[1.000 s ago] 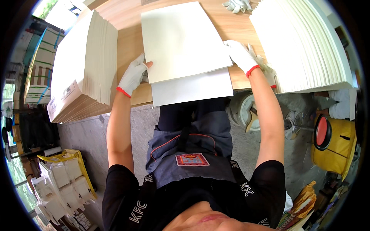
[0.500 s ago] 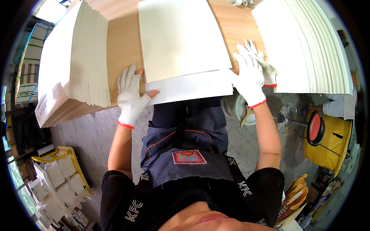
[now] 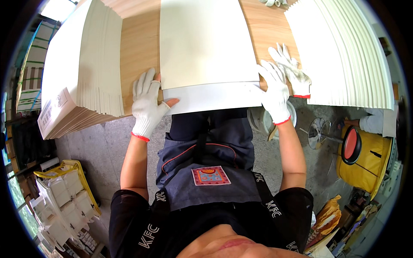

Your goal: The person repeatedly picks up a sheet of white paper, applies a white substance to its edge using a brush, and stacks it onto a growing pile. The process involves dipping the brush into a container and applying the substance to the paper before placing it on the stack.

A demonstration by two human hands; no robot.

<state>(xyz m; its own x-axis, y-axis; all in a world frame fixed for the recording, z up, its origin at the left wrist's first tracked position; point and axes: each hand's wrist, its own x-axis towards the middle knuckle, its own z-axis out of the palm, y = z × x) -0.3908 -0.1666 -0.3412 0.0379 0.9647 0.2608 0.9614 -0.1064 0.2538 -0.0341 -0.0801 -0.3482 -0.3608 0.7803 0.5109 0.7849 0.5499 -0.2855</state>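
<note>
Slid inward since half a second ago, both hands now bracketing the cream sheet (image 3: 206, 43) lying on the wooden table (image 3: 137, 47).

Head view: left hand (image 3: 148, 103) spread flat, fingers wide, bare thumb tip tucked at the white sheet (image 3: 213, 98) beneath; right hand (image 3: 273, 90) open, fingers pressed along the right corner. A spare glove (image 3: 292, 69) just behind. Fanned stacks left (image 3: 81, 60) and right (image 3: 352, 51).

Best done by squaring both edges with even pressure, palms low, avoiding any buckling.
</note>
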